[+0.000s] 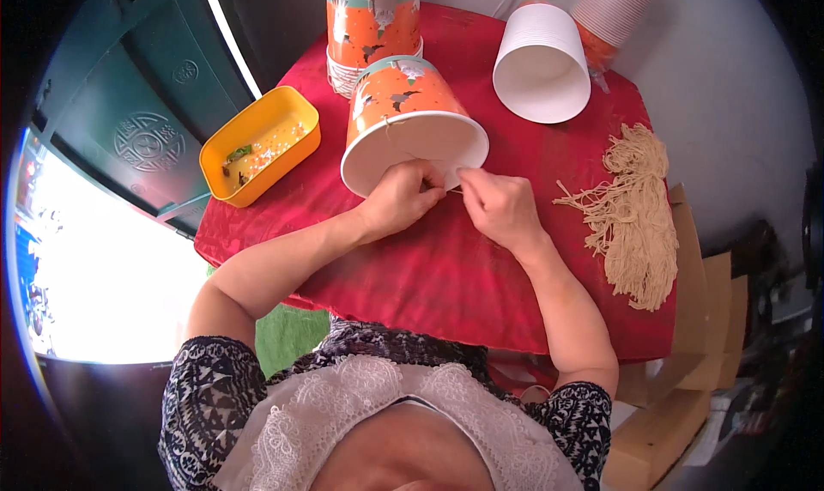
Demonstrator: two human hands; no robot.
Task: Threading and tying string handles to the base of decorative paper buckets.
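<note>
An orange paper bucket (408, 96) with dark bat-like shapes, a green base and a white inside lies tilted on the table, its mouth facing me. A short bit of cord shows at the upper part of its rim. My left hand (399, 197) is closed in a pinch at the lower rim, its fingertips partly hidden. Just to the right, my right hand (502, 206) is also pinched closed beside the rim. A thin pale strand of cord shows between the two hands, and both sets of fingers appear to grip it.
A red cloth covers the table (412, 276). Left stands a yellow tub (296, 148) with small beads; behind is a stack of orange buckets (373, 27). White buckets (545, 70) lie at the back right, a bundle of beige cords (639, 225) at right. Cardboard (661, 431) stands beyond.
</note>
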